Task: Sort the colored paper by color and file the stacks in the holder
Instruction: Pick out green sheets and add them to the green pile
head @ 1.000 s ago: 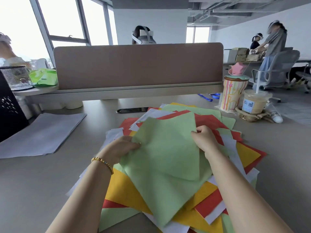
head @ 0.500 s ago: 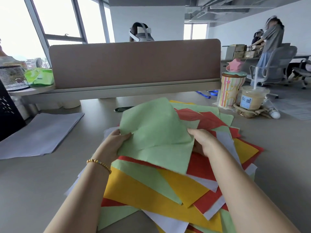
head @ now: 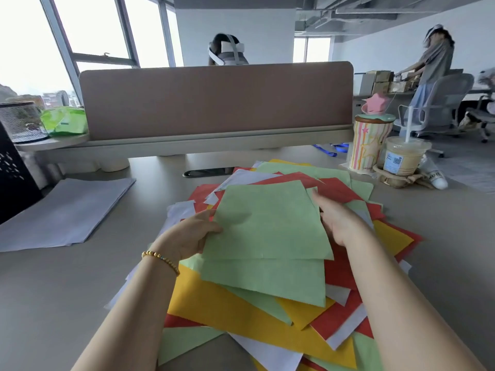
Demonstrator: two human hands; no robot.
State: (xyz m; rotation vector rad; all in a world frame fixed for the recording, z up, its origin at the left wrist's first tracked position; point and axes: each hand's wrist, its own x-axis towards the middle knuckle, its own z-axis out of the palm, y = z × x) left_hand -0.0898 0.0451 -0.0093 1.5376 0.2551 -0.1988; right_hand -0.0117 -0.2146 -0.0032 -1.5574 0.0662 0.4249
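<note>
A mixed pile of paper (head: 241,314) in green, yellow, red and white lies spread on the desk in front of me. Above its middle I hold a few green sheets (head: 267,228), roughly squared together. My left hand (head: 192,234) grips their left edge, thumb on top. My right hand (head: 337,220) lies against their right edge with fingers fairly straight; whether it pinches the paper is hidden. A stack of white paper (head: 61,210) lies on the desk at the left. A black perforated holder (head: 13,172) stands at the far left edge, partly cut off.
A brown divider panel (head: 214,100) closes off the desk's far side. A striped cup (head: 369,145) and an iced drink (head: 401,159) stand at the right rear. A black mesh bin (head: 24,121) and a green pack (head: 64,121) sit back left. People work beyond.
The green sheets, held tilted and skewed before, now lie flatter and more aligned over the pile. My right hand slid from the top edge to the right side.
</note>
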